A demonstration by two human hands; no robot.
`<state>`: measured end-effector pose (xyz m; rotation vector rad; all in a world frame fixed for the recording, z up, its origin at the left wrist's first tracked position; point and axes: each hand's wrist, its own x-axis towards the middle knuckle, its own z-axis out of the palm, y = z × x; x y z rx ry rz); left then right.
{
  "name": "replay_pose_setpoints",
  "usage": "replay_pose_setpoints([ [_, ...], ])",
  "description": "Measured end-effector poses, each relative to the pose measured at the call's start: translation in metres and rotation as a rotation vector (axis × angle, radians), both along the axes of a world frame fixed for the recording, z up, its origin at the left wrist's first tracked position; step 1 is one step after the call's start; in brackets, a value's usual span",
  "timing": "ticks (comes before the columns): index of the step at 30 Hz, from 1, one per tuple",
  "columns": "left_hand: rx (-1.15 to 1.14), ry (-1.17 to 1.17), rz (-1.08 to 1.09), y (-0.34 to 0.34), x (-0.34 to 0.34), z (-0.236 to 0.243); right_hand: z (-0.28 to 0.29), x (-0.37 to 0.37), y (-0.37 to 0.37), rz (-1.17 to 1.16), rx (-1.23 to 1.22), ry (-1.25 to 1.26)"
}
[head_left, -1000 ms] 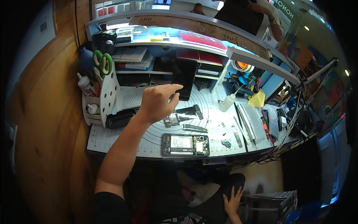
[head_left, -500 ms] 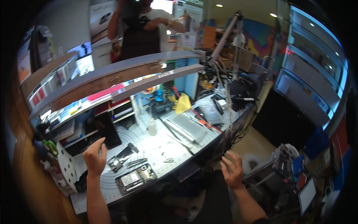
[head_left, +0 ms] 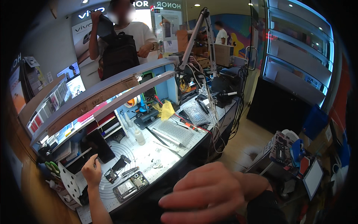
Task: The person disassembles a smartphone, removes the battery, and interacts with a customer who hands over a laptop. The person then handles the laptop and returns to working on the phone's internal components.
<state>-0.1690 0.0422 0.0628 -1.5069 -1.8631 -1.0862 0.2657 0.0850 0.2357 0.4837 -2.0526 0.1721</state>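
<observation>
My left hand (head_left: 91, 171) is raised over the left side of the workbench mat (head_left: 108, 198), its fingers curled. Whether it holds anything small is hidden. Close by on the mat lies an opened phone (head_left: 130, 187) with its battery and circuit board bare. Loose dark phone parts (head_left: 112, 175) rest just beyond it. My right hand (head_left: 209, 190) hangs in the air near the camera, in front of the bench's front edge. Its fingers are stretched out, a little blurred, and no object shows in them.
Behind the mat stand a dark flat screen (head_left: 100, 145), a clear bottle (head_left: 139, 136) and a lamp bar (head_left: 138, 84). A yellow cloth (head_left: 166, 111) and cables (head_left: 214, 108) lie farther right. Another person with a black backpack (head_left: 120, 56) stands across the bench. A cluttered cart (head_left: 281, 156) is at right.
My right hand has come up and leftward, much nearer the camera. The view has shifted. The left hand stays beside the parts, fingers curled. The person opposite has lowered an arm.
</observation>
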Motion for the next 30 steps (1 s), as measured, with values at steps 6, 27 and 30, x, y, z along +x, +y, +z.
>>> replay_pose_setpoints([
  [6, -0.041, -0.061, 0.045, -0.007, 0.006, 0.009, 0.013, -0.055, -0.021, 0.171, 0.239, 0.433],
  [27, 0.004, -0.026, -0.089, -0.010, 0.024, 0.020, -0.343, 0.096, 0.036, -1.579, -0.690, -0.744],
  [30, -0.170, -0.187, -0.106, -0.009, 0.024, 0.016, -0.398, 0.117, 0.007, -1.485, -1.291, -0.547],
])
